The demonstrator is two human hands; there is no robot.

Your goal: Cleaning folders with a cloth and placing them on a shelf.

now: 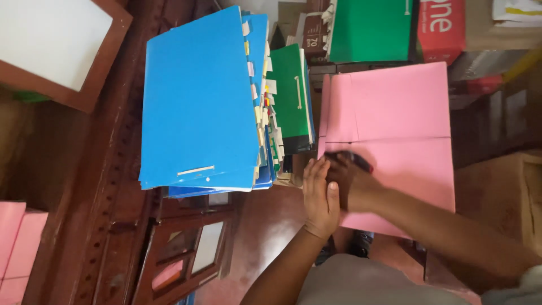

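A pink folder [395, 118] of matte card lay flat and rectangular, creased once across its middle and once down its left part. It rested to the right of a tall stack of files, over what looked like boxes; its support was hidden. The left hand [320, 197] lay flat on the folder's lower left edge, fingers [314, 172] stretched together and holding nothing. The right hand [351, 183], blurred, was closed around a dark marker with a red end [355, 160], its tip against the pink card.

To the left, a glossy blue folder [197, 96] with a pale metal clip topped the stack, small white and yellow paper tabs bristling from its right edge. Green folders [291, 93] stood behind it. Cardboard cartons [451, 28] crowded the top of the view. Dark carved wooden furniture [107, 186] with small glass panes filled the left side, above a reddish polished floor [265, 226].
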